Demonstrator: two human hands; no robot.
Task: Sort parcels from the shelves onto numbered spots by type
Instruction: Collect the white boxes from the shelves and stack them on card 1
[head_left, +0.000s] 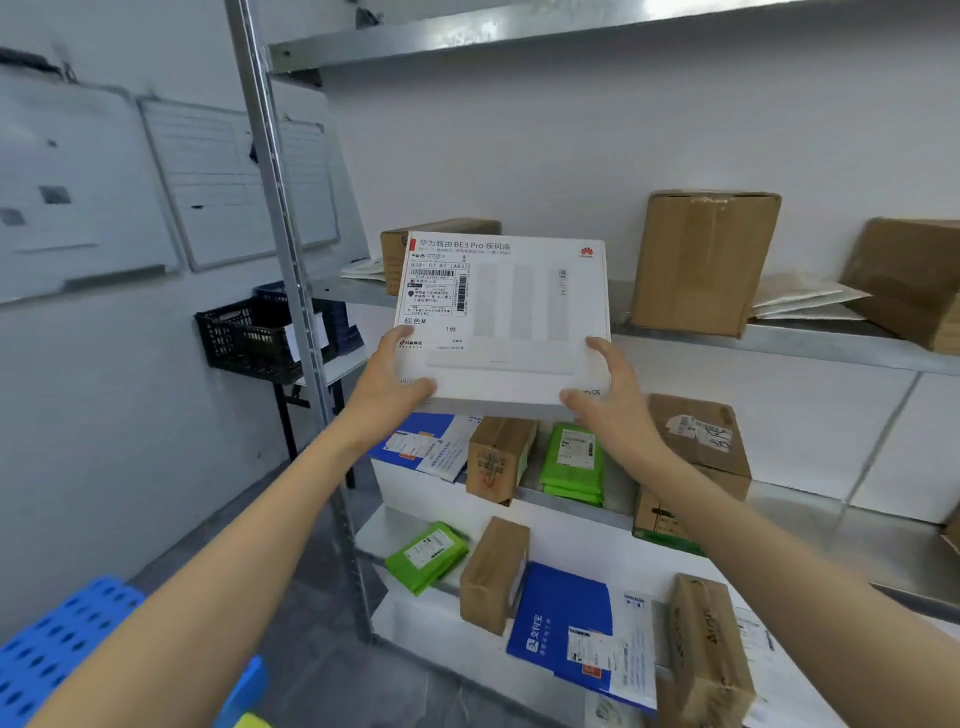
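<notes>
1. Hands hold the white box (504, 317) up in front of the rack, near centre. The left hand (393, 384) grips the lower left corner and the right hand (615, 402) the lower right, each with its thumb on the face and its fingers curled round the side edge.
2. Box face tilts toward the camera, label at its upper left.
3. At 9 o'clock the steel post (291, 291) stands just beside the box's left edge.
4. At 12 o'clock bare wall runs from the box up to the top shelf (467, 41).
5. At 2 o'clock a tall carton (701, 260) sits on the middle shelf, apart from the box's right edge.
6. At 6 o'clock, under the box, lower shelves carry cartons, green bags (574, 462) and a blue envelope (566, 618).
7. At 11 o'clock the box covers most of a small carton (441, 228); I cannot tell whether they touch.
8. Fingertips behind the box are hidden, and the small label print is unreadable.
9. At 9 o'clock a black crate (244, 338) is partly hidden by the post, and at 7 o'clock a blue stool (57, 639) is cut off by the frame.
</notes>
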